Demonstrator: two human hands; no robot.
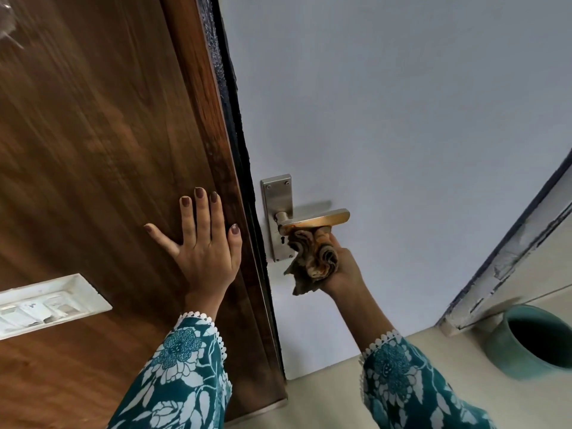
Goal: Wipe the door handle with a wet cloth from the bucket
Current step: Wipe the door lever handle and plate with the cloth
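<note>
A metal lever door handle (322, 218) sticks out from its steel backplate (277, 201) on the pale grey door. My right hand (345, 269) is shut on a crumpled brown and orange cloth (312, 258), pressed up against the underside of the lever. My left hand (202, 243) lies flat with fingers spread on the brown wooden panel (102, 150) to the left of the door edge. A teal bucket (534, 342) stands on the floor at the lower right, its inside dark.
A white switch plate (46, 305) is set into the wooden panel at the lower left. A worn door frame (507, 261) runs diagonally at the right, above the bucket. Pale floor (334, 407) shows below the door.
</note>
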